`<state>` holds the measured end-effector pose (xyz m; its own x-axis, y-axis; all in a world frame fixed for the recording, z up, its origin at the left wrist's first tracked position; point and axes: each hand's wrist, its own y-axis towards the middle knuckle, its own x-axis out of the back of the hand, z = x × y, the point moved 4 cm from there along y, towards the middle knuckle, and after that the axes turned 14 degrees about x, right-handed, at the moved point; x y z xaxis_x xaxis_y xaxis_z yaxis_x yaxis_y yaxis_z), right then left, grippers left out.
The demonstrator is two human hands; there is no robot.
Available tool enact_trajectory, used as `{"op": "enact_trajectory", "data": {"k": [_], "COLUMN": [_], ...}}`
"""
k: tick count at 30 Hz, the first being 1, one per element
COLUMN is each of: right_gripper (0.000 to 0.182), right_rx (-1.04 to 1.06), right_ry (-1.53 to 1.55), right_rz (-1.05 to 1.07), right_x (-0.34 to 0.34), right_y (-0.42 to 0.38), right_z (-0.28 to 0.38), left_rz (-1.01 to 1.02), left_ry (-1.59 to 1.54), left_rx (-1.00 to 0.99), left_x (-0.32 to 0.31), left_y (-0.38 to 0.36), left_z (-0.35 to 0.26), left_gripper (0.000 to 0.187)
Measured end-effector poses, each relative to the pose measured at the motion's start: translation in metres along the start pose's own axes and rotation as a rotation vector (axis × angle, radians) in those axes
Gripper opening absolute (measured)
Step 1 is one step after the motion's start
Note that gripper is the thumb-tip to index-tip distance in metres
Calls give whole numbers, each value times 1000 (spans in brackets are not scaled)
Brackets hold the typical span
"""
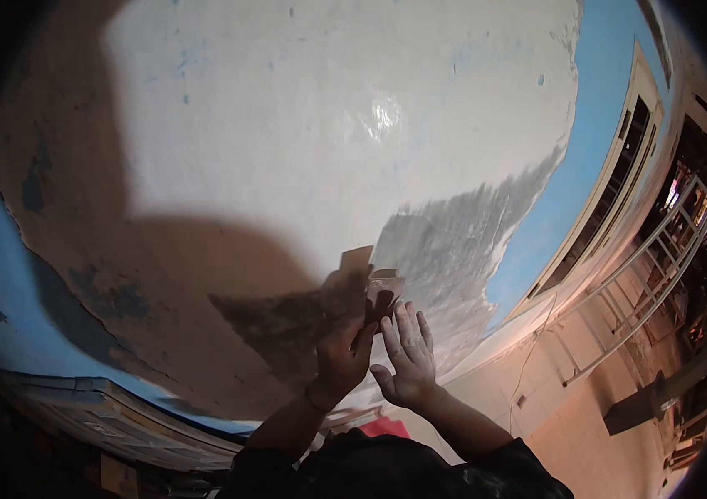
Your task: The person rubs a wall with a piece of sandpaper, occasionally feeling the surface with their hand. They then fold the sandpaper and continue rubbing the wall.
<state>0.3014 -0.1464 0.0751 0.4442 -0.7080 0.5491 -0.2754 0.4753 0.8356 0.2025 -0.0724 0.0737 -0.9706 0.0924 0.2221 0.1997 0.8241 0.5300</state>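
Both my hands are raised close together in front of a wall with a pale, smooth coat and a darker grey patch low down. My left hand has its fingers wrapped round a flat scraper-like tool, whose blade is up against the wall at the grey patch's edge. My right hand, dusted with pale powder, is spread just right of it, fingertips near the tool's lower edge; I cannot tell whether they touch it. Shadows of my head and hands fall across the wall's left and lower part.
Blue paint borders the coated area, with a barred window at right. A metal ladder-like frame stands further right over a tiled floor. Wooden furniture lies at lower left, a red object near my body.
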Motion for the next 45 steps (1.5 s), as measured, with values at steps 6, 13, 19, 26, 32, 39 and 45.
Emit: {"op": "enact_trajectory", "data": {"k": [6, 13, 19, 26, 32, 39, 45], "right_gripper": [64, 67, 68, 74, 76, 71, 70], "right_rx": [-27, -111, -67, 7, -18, -62, -77], "right_ry": [-54, -183, -192, -170, -158, -375, -479], "right_rz": [27, 124, 99, 114, 152, 22, 47], "right_x": [0, -6, -10, -19, -23, -17, -44], "right_y": [35, 48, 50, 47, 38, 67, 38], "right_z": [-13, -17, -19, -25, -32, -32, -31], "left_rz": [-1, 52, -32, -193, -402, -642, -749], "left_ry": [-26, -19, 148, 325, 486, 566, 681], "left_rx": [-31, 29, -52, 208, 595, 473, 352], "left_x": [-1, -1, 6, 36, 84, 123, 164], "left_y": [16, 21, 12, -66, -156, -141, -114], "left_z": [-13, -10, 0, 48, 109, 85, 86], "left_gripper": [14, 17, 22, 18, 17, 17, 18]}}
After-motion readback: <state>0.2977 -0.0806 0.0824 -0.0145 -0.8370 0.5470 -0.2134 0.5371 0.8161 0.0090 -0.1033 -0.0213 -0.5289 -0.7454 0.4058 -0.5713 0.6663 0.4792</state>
